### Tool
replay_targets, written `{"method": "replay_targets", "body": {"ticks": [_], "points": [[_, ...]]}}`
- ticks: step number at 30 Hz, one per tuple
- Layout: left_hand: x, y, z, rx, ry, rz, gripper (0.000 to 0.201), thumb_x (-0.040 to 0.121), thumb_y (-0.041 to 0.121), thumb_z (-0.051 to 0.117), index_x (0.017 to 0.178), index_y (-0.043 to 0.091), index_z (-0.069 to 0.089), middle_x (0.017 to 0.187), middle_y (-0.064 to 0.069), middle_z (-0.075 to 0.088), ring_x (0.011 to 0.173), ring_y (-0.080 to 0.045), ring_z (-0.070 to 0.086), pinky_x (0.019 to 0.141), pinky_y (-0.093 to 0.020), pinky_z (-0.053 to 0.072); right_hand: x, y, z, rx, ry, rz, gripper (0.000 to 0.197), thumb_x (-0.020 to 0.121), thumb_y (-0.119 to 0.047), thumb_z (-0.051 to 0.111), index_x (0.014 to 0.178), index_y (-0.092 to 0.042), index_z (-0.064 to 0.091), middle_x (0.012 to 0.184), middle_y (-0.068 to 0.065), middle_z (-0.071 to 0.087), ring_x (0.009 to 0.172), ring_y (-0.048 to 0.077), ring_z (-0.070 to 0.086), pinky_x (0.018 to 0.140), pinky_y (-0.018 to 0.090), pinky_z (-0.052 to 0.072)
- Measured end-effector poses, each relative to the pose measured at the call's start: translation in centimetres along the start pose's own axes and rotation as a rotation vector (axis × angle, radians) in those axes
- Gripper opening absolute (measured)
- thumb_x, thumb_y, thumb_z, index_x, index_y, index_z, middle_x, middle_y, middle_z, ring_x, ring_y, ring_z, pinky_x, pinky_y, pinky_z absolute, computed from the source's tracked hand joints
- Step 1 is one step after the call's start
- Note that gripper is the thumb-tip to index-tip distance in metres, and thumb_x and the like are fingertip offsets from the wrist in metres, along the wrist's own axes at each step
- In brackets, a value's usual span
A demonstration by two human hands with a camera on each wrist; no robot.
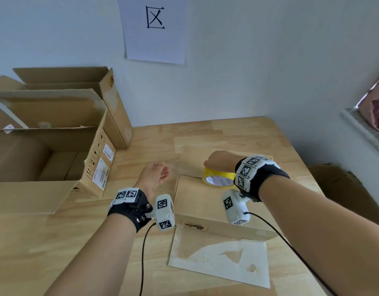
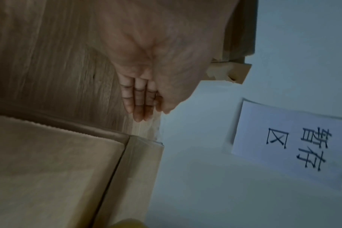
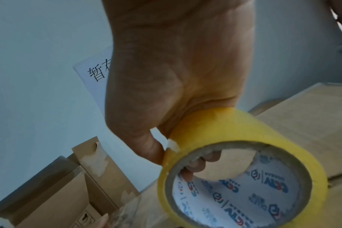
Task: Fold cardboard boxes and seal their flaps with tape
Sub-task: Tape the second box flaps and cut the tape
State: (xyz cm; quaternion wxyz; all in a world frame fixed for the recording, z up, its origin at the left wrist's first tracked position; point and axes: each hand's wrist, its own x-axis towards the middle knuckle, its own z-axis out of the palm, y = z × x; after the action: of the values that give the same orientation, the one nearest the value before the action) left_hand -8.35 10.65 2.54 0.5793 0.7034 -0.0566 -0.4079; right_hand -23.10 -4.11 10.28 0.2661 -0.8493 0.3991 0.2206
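A brown cardboard box (image 1: 197,197) lies on the wooden table (image 1: 56,242), its top flaps folded down. One lower flap (image 1: 218,259) with a torn white patch is spread toward me. My right hand (image 1: 218,161) grips a yellow tape roll (image 1: 218,178) on the box top, fingers through the core (image 3: 244,177). My left hand (image 1: 156,176) hovers just left of the box. Its thumb and straight fingers (image 2: 140,100) pinch the end of a clear tape strip (image 2: 158,132) pulled from the roll. The box edge (image 2: 49,169) is below that hand.
A large open carton (image 1: 45,146) fills the table's left side, with another open carton (image 1: 77,86) behind it against the wall. A paper sign (image 1: 156,28) hangs on the wall. More cardboard (image 1: 338,189) stands off the table's right edge. Wrist cables (image 1: 142,253) trail toward me.
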Motion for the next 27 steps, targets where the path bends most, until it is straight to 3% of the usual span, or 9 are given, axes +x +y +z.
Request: {"method": "replay_targets", "body": {"ticks": [4, 9, 12, 14, 16, 18, 21, 24, 27], "points": [[-0.4, -0.6, 0.8, -0.023, -0.003, -0.001, 0.019, 0.101, 0.025, 0.041, 0.115, 0.012, 0.041, 0.105, -0.006, 0.06, 0.102, -0.019, 0.06, 0.091, -0.029, 0.047, -0.1, 0.6, 0.2, 0.115, 0.076, -0.042, 0.034, 0.092, -0.032, 0.048, 0.068, -0.008, 0.048, 0.069, 0.002, 0.042, 0.068, 0.018, 0.042, 0.06, 0.027, 0.032], [-0.7, -0.6, 3.1, -0.033, 0.029, 0.037, 0.016, 0.094, 0.02, 0.052, 0.101, 0.026, 0.039, 0.11, -0.007, 0.064, 0.102, -0.018, 0.062, 0.083, -0.026, 0.047, -1.0, 2.2, 0.3, 0.238, 0.078, -0.025, 0.031, 0.091, -0.038, 0.047, 0.079, -0.01, 0.056, 0.071, -0.001, 0.048, 0.072, 0.017, 0.046, 0.062, 0.027, 0.034], [-1.1, -0.2, 4.0, -0.046, 0.074, 0.065, 0.011, 0.099, 0.021, 0.044, 0.109, 0.019, 0.039, 0.108, -0.008, 0.062, 0.101, -0.017, 0.061, 0.087, -0.026, 0.047, -1.5, 3.6, 0.3, 0.302, 0.09, 0.004, 0.033, 0.093, -0.04, 0.045, 0.075, -0.013, 0.05, 0.071, -0.002, 0.045, 0.071, 0.017, 0.044, 0.06, 0.026, 0.032], [-1.9, 0.0, 4.7, -0.03, 0.104, 0.077, 0.015, 0.1, 0.022, 0.041, 0.114, 0.017, 0.039, 0.099, -0.001, 0.058, 0.095, -0.016, 0.059, 0.083, -0.027, 0.045, -1.7, 4.8, 0.6, 0.382, 0.103, 0.024, 0.035, 0.092, -0.047, 0.047, 0.073, -0.018, 0.051, 0.076, -0.004, 0.048, 0.074, 0.016, 0.045, 0.064, 0.027, 0.034], [-2.8, 0.0, 5.2, 0.142, 0.169, 0.162, 0.018, 0.101, 0.029, 0.037, 0.115, 0.019, 0.038, 0.094, 0.004, 0.054, 0.084, -0.012, 0.055, 0.076, -0.03, 0.042, -2.0, 6.0, 0.9, 0.48, 0.111, 0.034, 0.037, 0.089, -0.055, 0.049, 0.083, -0.019, 0.056, 0.087, -0.002, 0.053, 0.08, 0.016, 0.049, 0.069, 0.027, 0.037], [-3.2, -0.2, 5.7, 0.296, 0.212, 0.282, 0.019, 0.101, 0.032, 0.033, 0.114, 0.019, 0.037, 0.095, 0.002, 0.053, 0.077, -0.01, 0.051, 0.066, -0.029, 0.04, -2.4, 7.3, 1.2, 0.494, 0.11, 0.076, 0.055, 0.085, -0.065, 0.047, 0.113, -0.018, 0.055, 0.112, 0.002, 0.055, 0.102, 0.021, 0.052, 0.086, 0.032, 0.041], [-3.4, -1.0, 6.7, 0.356, 0.176, 0.297, 0.016, 0.101, 0.035, 0.033, 0.108, 0.022, 0.037, 0.109, -0.005, 0.053, 0.085, -0.018, 0.051, 0.058, -0.025, 0.036, -2.9, 8.9, 1.6, 0.369, 0.116, 0.202, 0.087, 0.075, -0.081, 0.037, 0.144, -0.029, 0.031, 0.149, 0.009, 0.029, 0.136, 0.031, 0.03, 0.111, 0.048, 0.025], [-3.8, -1.4, 7.8, 0.378, 0.132, 0.188, 0.017, 0.101, 0.04, 0.031, 0.109, 0.026, 0.036, 0.115, -0.007, 0.051, 0.086, -0.021, 0.048, 0.058, -0.029, 0.034, -2.8, 10.0, 1.4, 0.301, 0.142, 0.333, 0.126, 0.036, -0.105, 0.017, 0.147, -0.044, 0.014, 0.157, 0.007, 0.004, 0.144, 0.035, 0.007, 0.111, 0.058, 0.016], [-4.1, -1.5, 8.4, 0.432, 0.106, 0.211, 0.023, 0.1, 0.041, 0.031, 0.115, 0.024, 0.037, 0.115, -0.006, 0.05, 0.093, -0.024, 0.05, 0.071, -0.031, 0.038, -3.2, 10.7, 1.4, 0.439, 0.183, 0.452, 0.122, 0.054, -0.096, 0.035, 0.15, -0.031, -0.001, 0.159, 0.006, -0.003, 0.145, 0.034, 0.002, 0.112, 0.054, 0.014]]}}
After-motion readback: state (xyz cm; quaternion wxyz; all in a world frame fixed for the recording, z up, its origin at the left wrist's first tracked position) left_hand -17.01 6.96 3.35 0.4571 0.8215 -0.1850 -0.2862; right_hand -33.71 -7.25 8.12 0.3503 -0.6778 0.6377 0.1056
